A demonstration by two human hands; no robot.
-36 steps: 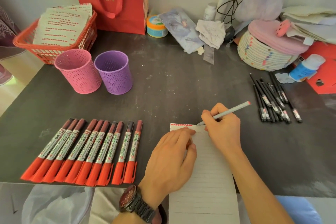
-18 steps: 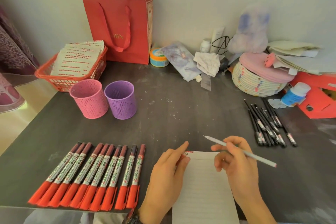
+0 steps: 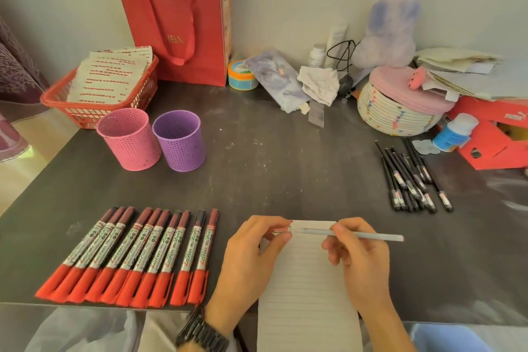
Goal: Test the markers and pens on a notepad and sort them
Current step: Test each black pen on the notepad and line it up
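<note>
A lined notepad lies at the table's front edge. My left hand rests on its top left corner, thumb and forefinger pinching what looks like a small pale pen cap. My right hand grips a pale blue-grey pen, held level with its tip pointing left, close to the cap. Several red-capped markers lie in a row to the left. Several black pens lie in a loose bunch at the right. A pink cup and a purple cup stand side by side, back left.
A red basket of papers and a red paper bag stand at the back left. A woven basket with a pink lid, a small bottle and a red box crowd the back right.
My right hand lifted the pen off the paper and turned it, so its tip now points left at my left hand. My left fingers curled from flat to a pinch.
</note>
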